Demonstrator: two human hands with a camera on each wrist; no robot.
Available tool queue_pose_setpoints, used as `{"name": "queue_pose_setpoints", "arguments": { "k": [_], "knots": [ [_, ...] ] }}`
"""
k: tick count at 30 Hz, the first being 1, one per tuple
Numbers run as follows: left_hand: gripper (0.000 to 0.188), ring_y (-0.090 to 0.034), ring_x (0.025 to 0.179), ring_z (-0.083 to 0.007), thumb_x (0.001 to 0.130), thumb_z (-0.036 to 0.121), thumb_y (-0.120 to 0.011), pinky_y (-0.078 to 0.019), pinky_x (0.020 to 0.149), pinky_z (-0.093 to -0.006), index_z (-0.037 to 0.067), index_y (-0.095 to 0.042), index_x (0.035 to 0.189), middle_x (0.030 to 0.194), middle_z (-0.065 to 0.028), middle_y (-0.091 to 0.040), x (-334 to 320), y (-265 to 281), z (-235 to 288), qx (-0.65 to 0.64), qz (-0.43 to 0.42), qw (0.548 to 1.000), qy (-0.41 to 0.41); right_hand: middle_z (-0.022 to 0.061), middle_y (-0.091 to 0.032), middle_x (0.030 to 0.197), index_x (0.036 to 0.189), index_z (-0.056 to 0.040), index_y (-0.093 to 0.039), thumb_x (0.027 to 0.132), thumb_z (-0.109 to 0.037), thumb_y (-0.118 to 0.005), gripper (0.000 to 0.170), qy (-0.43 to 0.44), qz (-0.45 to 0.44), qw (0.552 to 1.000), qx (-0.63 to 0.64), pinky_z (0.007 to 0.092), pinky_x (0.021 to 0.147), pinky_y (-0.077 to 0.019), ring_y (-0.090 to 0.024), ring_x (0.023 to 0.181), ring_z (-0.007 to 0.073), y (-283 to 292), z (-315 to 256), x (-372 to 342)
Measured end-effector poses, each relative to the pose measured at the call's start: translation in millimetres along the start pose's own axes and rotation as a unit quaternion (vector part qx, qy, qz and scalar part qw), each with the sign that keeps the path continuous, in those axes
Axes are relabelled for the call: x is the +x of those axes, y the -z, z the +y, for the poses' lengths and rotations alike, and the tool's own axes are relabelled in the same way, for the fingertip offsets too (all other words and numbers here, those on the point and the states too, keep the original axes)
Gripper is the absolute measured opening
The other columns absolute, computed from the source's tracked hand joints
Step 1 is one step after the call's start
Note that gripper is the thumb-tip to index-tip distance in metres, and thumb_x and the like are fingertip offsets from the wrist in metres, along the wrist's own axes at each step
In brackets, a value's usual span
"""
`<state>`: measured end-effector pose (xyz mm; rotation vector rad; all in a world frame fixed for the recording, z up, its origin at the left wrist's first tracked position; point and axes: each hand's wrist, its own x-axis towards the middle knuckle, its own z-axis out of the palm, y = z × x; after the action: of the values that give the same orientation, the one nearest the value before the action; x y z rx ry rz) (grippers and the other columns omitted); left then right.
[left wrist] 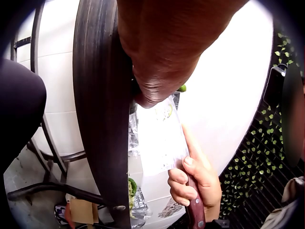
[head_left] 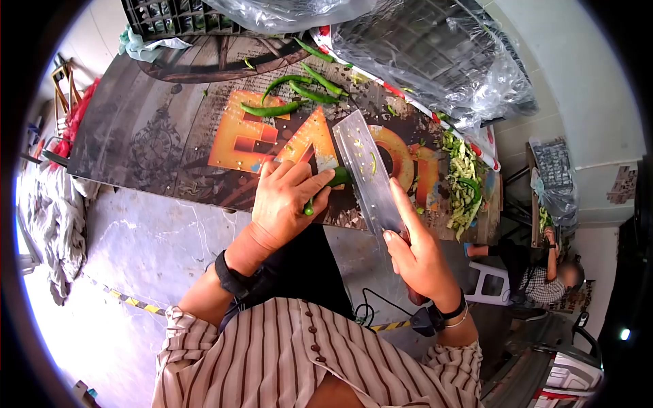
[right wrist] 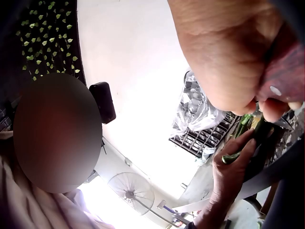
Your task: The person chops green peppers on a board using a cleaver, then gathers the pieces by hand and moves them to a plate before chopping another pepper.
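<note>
The left hand (head_left: 291, 197) pinches a green pepper (head_left: 338, 177) near the table's front edge, its stem end (head_left: 309, 207) showing below the fingers; the right wrist view shows this hand (right wrist: 228, 167) too. Beside the pepper's far end stands the broad blade of a cleaver (head_left: 367, 163), with green bits stuck on it. The right hand (head_left: 416, 255) grips the cleaver's dark red handle, index finger stretched along the blade; the left wrist view shows that handle (left wrist: 195, 205) in the fist. Several whole green peppers (head_left: 272, 109) lie farther back on the printed table (head_left: 136, 136).
A heap of chopped green pieces (head_left: 462, 183) lies at the table's right end. Plastic-covered black crates (head_left: 422, 54) and another black crate (head_left: 183, 17) stand along the back. A person in a checked top (head_left: 544, 282) sits at the far right, near a white stool (head_left: 488, 282).
</note>
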<state>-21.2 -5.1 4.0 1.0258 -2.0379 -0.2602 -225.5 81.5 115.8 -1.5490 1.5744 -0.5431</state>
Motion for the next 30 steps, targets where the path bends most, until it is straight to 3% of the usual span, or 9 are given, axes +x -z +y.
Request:
{"name": "queue_pose_setpoints", "arguments": {
  "k": [2, 4, 5, 7, 10, 17, 22, 27, 30],
  "knots": [
    [0.03, -0.053, 0.074, -0.0203, 0.075, 0.015, -0.074, -0.0385, 0.076, -0.0361, 0.013, -0.072, 0.104, 0.075, -0.0005, -0.053, -0.1, -0.1, -0.1, -0.006, -0.003, 1.0, 0.002, 0.0261, -0.055, 0.126, 0.153, -0.007, -0.021, 0.089, 0.004, -0.05, 0.071, -0.011, -0.006, 1.0, 0.0, 0.0292, 0.078, -0.0468, -0.059, 0.076, 0.0278, 2.4, -2.0, -2.0],
    [0.03, -0.052, 0.074, -0.0202, 0.075, 0.014, -0.075, -0.0383, 0.076, -0.0361, 0.013, -0.072, 0.104, 0.075, -0.0004, -0.053, -0.4, -2.1, -0.5, -0.012, -0.006, 1.0, 0.003, 0.0225, -0.063, 0.104, 0.153, -0.0088, -0.02, 0.089, 0.004, -0.05, 0.072, -0.034, -0.007, 0.999, -0.001, 0.0298, 0.07, -0.0473, -0.057, 0.067, 0.0235, 3.5, -2.5, -1.8],
    [0.028, -0.052, 0.075, -0.0202, 0.076, 0.014, -0.073, -0.0376, 0.075, -0.0363, 0.013, -0.071, 0.103, 0.076, -0.0005, -0.051, -0.4, -3.1, -0.7, -0.019, -0.005, 1.0, -0.001, 0.0225, -0.063, 0.104, 0.153, -0.0088, -0.02, 0.089, 0.004, -0.05, 0.072, -0.035, -0.009, 0.999, -0.001, 0.0298, 0.07, -0.0473, -0.057, 0.067, 0.0235, 3.4, -2.3, 1.1],
    [0.025, -0.051, 0.075, -0.0202, 0.077, 0.015, -0.072, -0.0369, 0.074, -0.0366, 0.013, -0.071, 0.102, 0.076, -0.0006, -0.049, -1.5, -3.0, -1.2, -0.024, -0.004, 1.0, -0.007, 0.0167, -0.059, 0.075, 0.153, -0.0106, -0.021, 0.089, 0.002, -0.051, 0.072, -0.046, -0.013, 0.998, 0.029, 0.03, 0.059, -0.0441, -0.05, 0.056, 0.0192, 4.1, -3.5, 12.0],
    [0.027, -0.051, 0.077, -0.0206, 0.077, 0.014, -0.072, -0.0369, 0.074, -0.0361, 0.012, -0.07, 0.103, 0.077, -0.001, -0.049, -0.1, -3.5, -2.7, -0.035, -0.016, 0.999, -0.008, 0.013, -0.048, 0.06, 0.153, -0.0109, -0.021, 0.089, 0.001, -0.051, 0.072, 0.025, 0.005, 1.0, 0.017, 0.0301, 0.053, -0.0415, -0.045, 0.049, 0.0191, 2.7, 9.7, 28.0],
    [0.03, -0.052, 0.076, -0.0212, 0.076, 0.012, -0.073, -0.0373, 0.074, -0.0364, 0.011, -0.071, 0.106, 0.077, -0.0013, -0.053, -1.0, -2.2, -0.6, -0.02, -0.014, 1.0, 0.002, 0.0243, -0.06, 0.083, 0.153, -0.0097, -0.021, 0.089, 0.001, -0.051, 0.071, -0.04, -0.014, 0.999, -0.008, 0.0363, 0.07, -0.0481, -0.057, 0.065, 0.0343, 6.5, -1.9, -3.9],
    [0.03, -0.052, 0.076, -0.0218, 0.077, 0.011, -0.073, -0.0374, 0.074, -0.0363, 0.009, -0.07, 0.106, 0.077, -0.002, -0.053, 0.3, -4.2, -2.1, -0.026, -0.007, 1.0, -0.014, 0.0107, -0.044, 0.058, 0.153, -0.01, -0.02, 0.089, 0.001, -0.051, 0.072, 0.019, 0.008, 0.999, 0.027, 0.0325, 0.053, -0.0404, -0.041, 0.049, 0.0178, 0.1, 7.5, 22.1],
    [0.03, -0.051, 0.075, -0.0225, 0.076, 0.01, -0.072, -0.0373, 0.073, -0.0364, 0.008, -0.07, 0.106, 0.076, -0.0028, -0.053, -1.3, -4.3, -2.0, -0.033, -0.003, 0.999, -0.014, 0.0116, -0.045, 0.06, 0.154, -0.0109, -0.019, 0.089, 0.0, -0.051, 0.073, 0.004, -0.015, 1.0, -0.008, 0.0331, 0.055, -0.0422, -0.043, 0.05, 0.0213, 5.2, 5.8, 3.8],
    [0.03, -0.051, 0.074, -0.0228, 0.076, 0.01, -0.072, -0.0372, 0.073, -0.0364, 0.007, -0.07, 0.106, 0.076, -0.003, -0.053, -0.7, -3.3, 0.1, -0.03, -0.012, 0.999, -0.015, 0.0183, -0.051, 0.065, 0.153, -0.0118, -0.018, 0.09, -0.001, -0.051, 0.072, -0.007, -0.014, 1.0, 0.012, 0.0311, 0.058, -0.0449, -0.047, 0.052, 0.0263, 4.0, 4.1, -4.3]
  ]
}}
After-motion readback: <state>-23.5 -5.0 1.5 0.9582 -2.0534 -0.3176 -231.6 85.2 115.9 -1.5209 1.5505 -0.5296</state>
